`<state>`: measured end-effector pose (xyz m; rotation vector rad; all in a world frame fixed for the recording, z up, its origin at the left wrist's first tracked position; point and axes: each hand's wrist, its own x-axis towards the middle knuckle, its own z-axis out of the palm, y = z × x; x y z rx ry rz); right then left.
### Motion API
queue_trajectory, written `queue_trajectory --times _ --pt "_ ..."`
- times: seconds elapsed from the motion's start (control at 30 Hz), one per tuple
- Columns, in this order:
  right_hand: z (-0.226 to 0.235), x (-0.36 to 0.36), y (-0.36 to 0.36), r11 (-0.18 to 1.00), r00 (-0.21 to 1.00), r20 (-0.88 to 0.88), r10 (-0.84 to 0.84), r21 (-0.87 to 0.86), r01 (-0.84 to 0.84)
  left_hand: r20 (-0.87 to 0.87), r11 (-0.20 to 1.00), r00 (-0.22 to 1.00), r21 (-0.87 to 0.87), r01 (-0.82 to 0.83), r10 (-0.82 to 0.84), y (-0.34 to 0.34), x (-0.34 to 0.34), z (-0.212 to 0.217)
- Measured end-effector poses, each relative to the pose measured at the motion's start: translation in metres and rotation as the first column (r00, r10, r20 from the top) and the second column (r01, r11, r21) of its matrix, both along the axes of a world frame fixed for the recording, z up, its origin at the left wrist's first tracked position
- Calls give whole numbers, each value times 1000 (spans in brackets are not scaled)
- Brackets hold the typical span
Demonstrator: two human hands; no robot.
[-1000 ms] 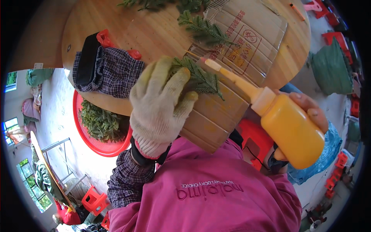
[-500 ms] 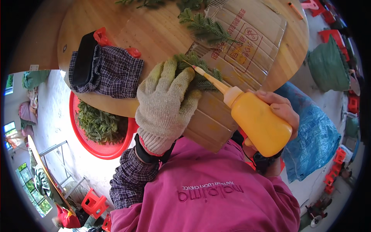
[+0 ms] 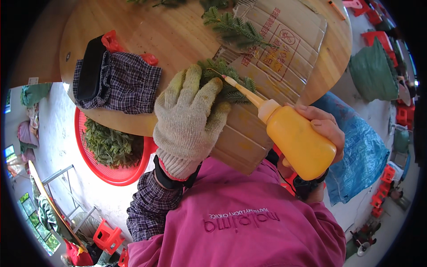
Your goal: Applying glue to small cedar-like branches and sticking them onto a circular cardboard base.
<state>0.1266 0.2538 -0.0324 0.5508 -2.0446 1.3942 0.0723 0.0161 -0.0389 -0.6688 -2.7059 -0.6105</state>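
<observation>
My left hand, in a pale knit glove with yellow-stained fingertips, bears on the left end of a green fir sprig. Its thumb and forefinger close about the sprig, though the exact grip is partly hidden under the glove. My bare right hand is wrapped round a yellow squeeze bottle, tilted with its long nozzle pointing up and left. The nozzle tip is right by the gloved forefinger, over the sprig. Beneath the sprig lies a flattened cardboard sheet, marked with yellow smears.
Another fir sprig lies farther back on the round wooden table. At left are a dark phone and a checked cloth sleeve. A red basket of greenery stands below the left edge; blue plastic sheeting hangs at right.
The view has shifted slightly, so the table and the things on it appear a little farther left. Both hands, the bottle and the sprig keep nearly the same positions relative to one another.
</observation>
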Motion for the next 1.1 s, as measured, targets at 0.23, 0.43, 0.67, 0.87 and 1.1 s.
queue_trajectory --times 0.23,0.43,0.67,0.87,1.1 --pt "1 16 3 995 996 -34 -79 55 81 -21 1000 1000 -1 9 -9 0 0 1" --pt "-1 26 3 991 990 -76 -122 52 127 -36 1000 999 -9 3 -3 0 2 0" --pt "1 40 4 969 971 -109 -213 106 225 23 999 999 -21 -37 38 3 3 5" --pt "5 52 11 971 976 -79 -204 112 213 4 999 999 -13 -42 42 3 4 4" --pt "9 61 21 950 970 -65 -232 200 241 -29 999 999 21 -33 33 2 4 -1"
